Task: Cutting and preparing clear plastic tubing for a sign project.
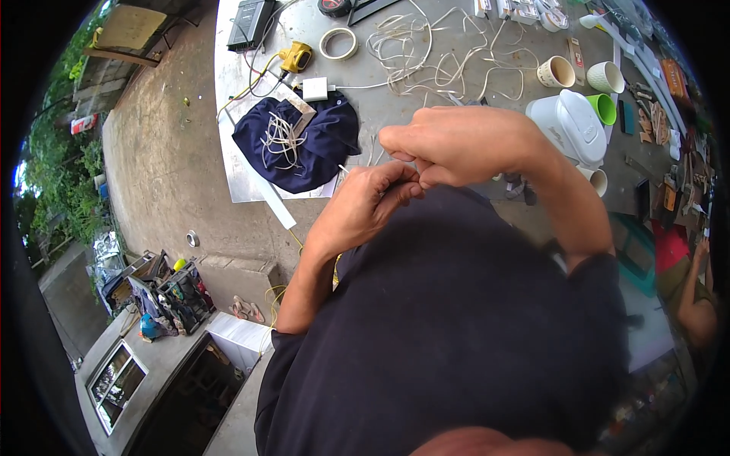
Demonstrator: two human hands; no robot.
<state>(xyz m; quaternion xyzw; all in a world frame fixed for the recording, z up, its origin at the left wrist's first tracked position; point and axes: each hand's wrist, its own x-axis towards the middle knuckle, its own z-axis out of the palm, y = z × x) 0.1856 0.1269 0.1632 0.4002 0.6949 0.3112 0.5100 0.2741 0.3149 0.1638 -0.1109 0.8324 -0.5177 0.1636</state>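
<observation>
In front of my chest, above the near edge of the table, my two hands meet. My left hand is closed in a pinch, its fingertips against the right hand's fingers. My right hand is curled with the knuckles up, and its thumb and fingers press together. Whatever they grip between them is too small or hidden to make out. A dark blue cloth lies just beyond my left hand, with a bundle of thin white wires on it. A white adapter with a white cord sits at the cloth's far edge.
Tangled white cable covers the far middle of the table. A tape roll and a yellow tool lie far left. A white lidded container, patterned cups and a green cup stand right. Another person's arm shows far right.
</observation>
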